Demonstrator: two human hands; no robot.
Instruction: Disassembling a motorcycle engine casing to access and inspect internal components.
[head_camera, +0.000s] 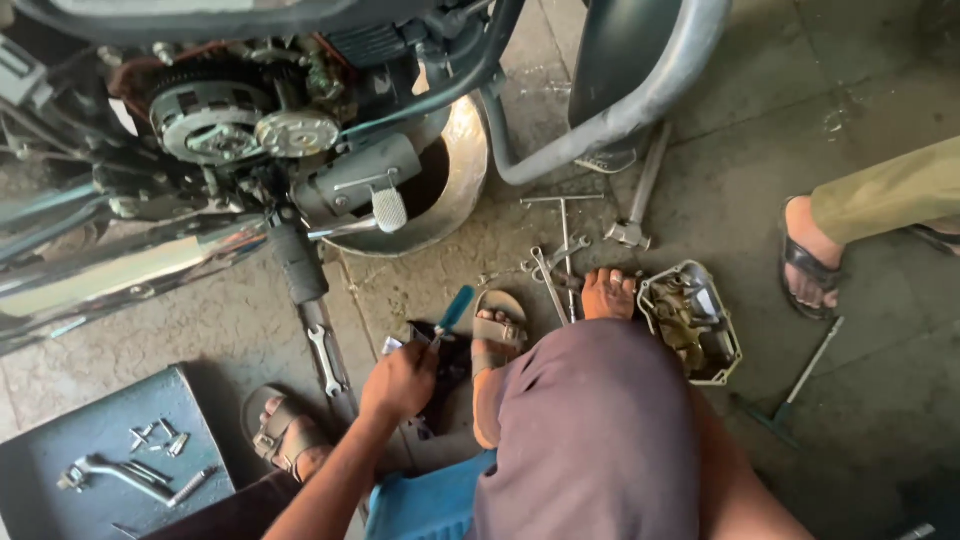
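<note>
The left hand (398, 383) is closing around a blue-handled screwdriver (450, 315) low over the concrete floor (870, 380), just beside the sandalled foot (497, 335). This looks like picking up a tool; next, the grip probably needs turning toward the exposed motorcycle engine (250, 125). The screwdriver's long axis is running diagonally, its blue handle pointing up-right. The right hand is not showing.
</note>
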